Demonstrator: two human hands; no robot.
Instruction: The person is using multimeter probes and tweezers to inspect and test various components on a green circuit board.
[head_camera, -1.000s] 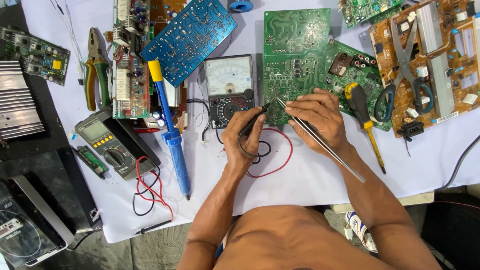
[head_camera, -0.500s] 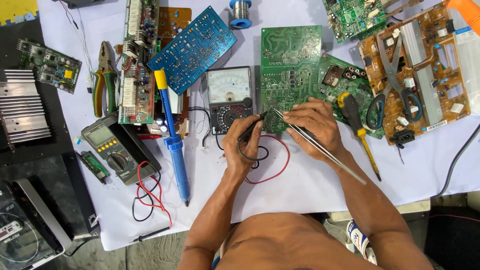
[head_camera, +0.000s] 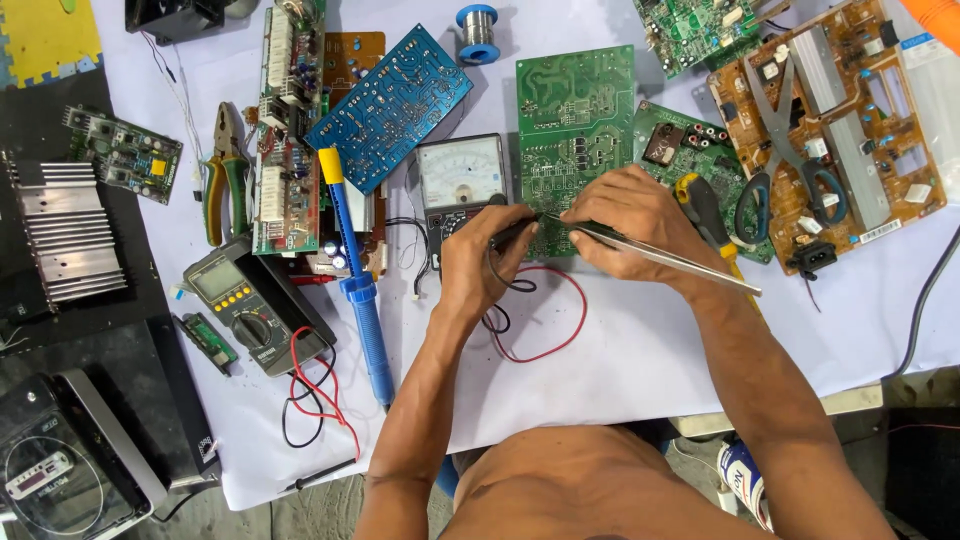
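Pinching a black test probe in the left hand and steel tweezers in the right hand, the person steadies both tips on the green circuit board beside the analog meter.

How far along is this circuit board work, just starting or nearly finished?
Set up already: the green circuit board lies flat with the analog meter beside it. In hand: the left hand holds a black probe to the board's lower edge, and the right hand holds tweezers there. Left: the blue soldering iron and solder spool lie untouched, so probably mid-check.
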